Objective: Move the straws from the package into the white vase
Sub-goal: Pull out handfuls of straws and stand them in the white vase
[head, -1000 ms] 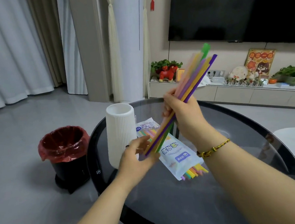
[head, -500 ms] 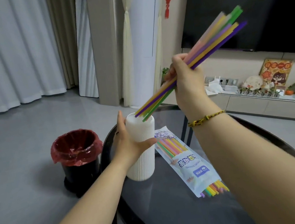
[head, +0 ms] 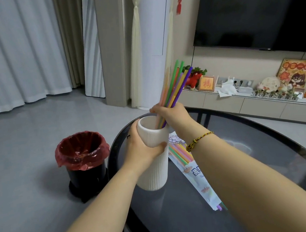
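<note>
Here, right grip (head: 171, 113) clamping straws (head: 173, 86), left grip (head: 142, 148) clasping vase (head: 154, 170), package (head: 201, 185) lettering illegible.

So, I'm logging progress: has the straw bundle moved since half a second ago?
Yes. The straw bundle has come down: its lower ends, earlier just above the white vase, are now inside its mouth.

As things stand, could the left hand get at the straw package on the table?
Probably not at once. The left hand grips the white vase, which stands between it and the package, and the right forearm crosses above the package. Once it lets go of the vase, the reach looks short.
</note>
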Demonstrator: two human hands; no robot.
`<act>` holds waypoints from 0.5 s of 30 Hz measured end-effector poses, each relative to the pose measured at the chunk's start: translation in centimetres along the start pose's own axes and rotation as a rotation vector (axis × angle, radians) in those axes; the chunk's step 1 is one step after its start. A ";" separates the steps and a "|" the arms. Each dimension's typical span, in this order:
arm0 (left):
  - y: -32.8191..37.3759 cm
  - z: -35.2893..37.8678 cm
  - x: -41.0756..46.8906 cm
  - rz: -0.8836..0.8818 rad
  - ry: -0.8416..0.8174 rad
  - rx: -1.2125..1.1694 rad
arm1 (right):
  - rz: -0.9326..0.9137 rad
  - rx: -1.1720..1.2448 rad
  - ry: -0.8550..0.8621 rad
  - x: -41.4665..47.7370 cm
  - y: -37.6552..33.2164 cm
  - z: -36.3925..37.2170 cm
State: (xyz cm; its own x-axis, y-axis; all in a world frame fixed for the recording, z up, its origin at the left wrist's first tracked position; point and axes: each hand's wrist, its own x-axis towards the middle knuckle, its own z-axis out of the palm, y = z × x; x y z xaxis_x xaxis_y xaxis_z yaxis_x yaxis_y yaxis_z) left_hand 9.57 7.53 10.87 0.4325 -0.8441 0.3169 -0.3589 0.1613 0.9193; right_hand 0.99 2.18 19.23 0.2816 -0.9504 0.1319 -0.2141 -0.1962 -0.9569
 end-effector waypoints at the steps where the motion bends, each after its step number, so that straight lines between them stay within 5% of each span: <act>1: -0.1 0.0 0.1 -0.002 -0.004 0.005 | 0.013 -0.015 -0.025 0.1 0.3 0.0; 15: -0.1 0.0 -0.1 0.011 -0.008 0.066 | 0.034 0.085 -0.182 0.4 2.0 -0.6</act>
State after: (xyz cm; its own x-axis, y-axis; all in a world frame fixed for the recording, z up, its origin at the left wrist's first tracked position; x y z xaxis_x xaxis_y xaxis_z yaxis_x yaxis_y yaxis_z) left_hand 9.61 7.58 10.74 0.4212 -0.8467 0.3251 -0.4180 0.1369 0.8981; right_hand 0.15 1.23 17.47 0.4416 -0.8954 0.0572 -0.1489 -0.1360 -0.9795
